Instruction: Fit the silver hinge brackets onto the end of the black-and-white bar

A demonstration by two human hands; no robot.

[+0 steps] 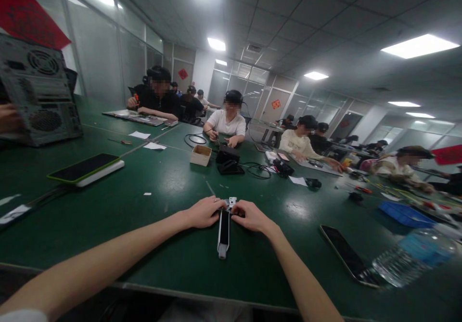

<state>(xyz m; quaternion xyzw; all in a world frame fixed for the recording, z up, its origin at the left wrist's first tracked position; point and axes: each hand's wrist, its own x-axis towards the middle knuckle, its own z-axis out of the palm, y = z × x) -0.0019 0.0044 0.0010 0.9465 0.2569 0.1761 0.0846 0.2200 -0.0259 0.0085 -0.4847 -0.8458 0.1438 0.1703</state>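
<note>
A narrow black-and-silver housing point(224, 233) lies lengthwise on the green table point(162, 259), its far end pinched between both hands. The left hand point(204, 212) and right hand point(250, 217) curl closed against its sides, just below a small white bracket point(230, 202). A smartphone point(346, 254) and a water bottle point(411, 259) lie off to the right.

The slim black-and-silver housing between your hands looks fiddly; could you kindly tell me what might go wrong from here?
The small white plastic piece at the end of the slim black-and-silver housing, held between your left hand and right hand, might slip and get lost on the green bench mat. A careless reach could also knock the clear plastic water bottle, perhaps wetting the black smartphone beside it.
</note>
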